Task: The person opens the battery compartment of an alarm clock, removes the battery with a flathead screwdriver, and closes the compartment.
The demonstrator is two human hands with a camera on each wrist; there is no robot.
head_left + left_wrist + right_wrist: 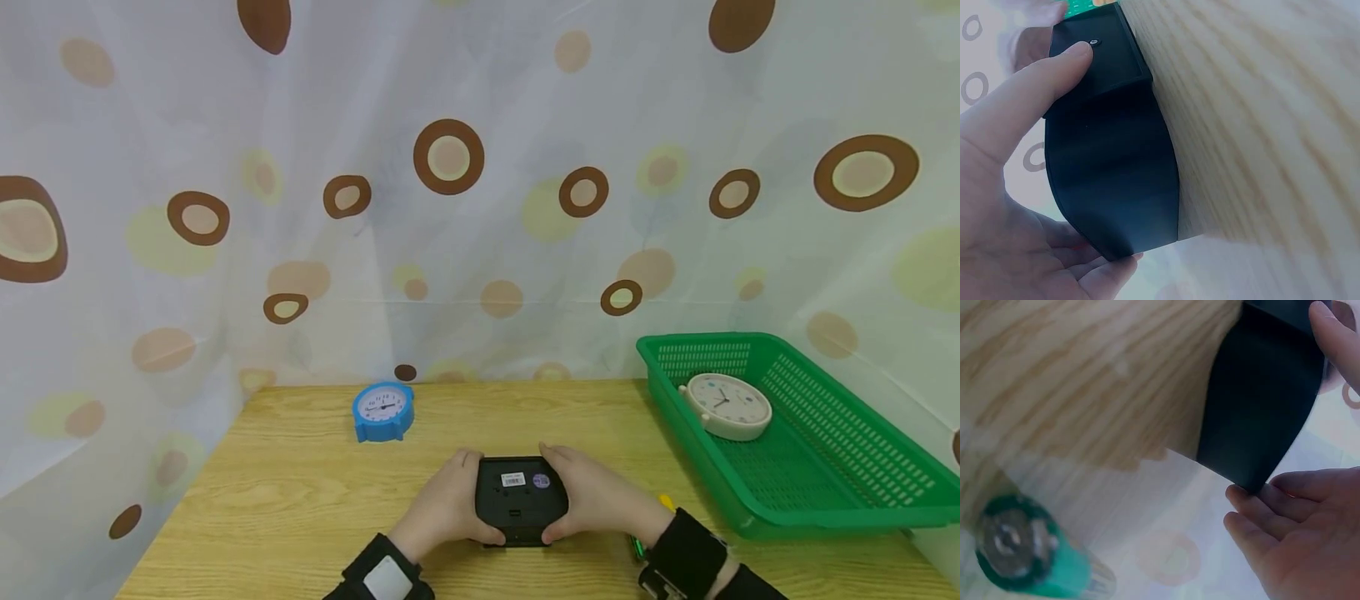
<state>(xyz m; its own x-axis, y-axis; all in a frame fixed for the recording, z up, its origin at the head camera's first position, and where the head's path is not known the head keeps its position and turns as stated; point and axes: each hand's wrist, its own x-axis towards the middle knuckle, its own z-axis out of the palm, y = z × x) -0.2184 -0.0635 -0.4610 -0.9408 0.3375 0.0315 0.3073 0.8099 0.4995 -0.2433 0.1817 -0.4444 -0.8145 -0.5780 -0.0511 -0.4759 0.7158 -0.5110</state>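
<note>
A black, box-like device (pixel 517 510) with a barcode label and a round purple sticker on its upper side is held between both hands, low over the table. My left hand (pixel 452 504) grips its left side, the thumb on the near end and the fingers at the far end. On the opposite side my right hand (pixel 588 498) grips it the same way. The wrist views show the curved black side (pixel 1113 169) close to the wood; whether it touches is unclear. A green battery (pixel 1035 547) lies near my right wrist, blurred.
A blue alarm clock (pixel 383 412) sits at the back left of the wooden table (pixel 277 500). To the right, a green basket (pixel 847 521) contains a white clock (pixel 727 406). Something small and yellow (pixel 666 502) shows beside my right wrist. A patterned curtain hangs behind.
</note>
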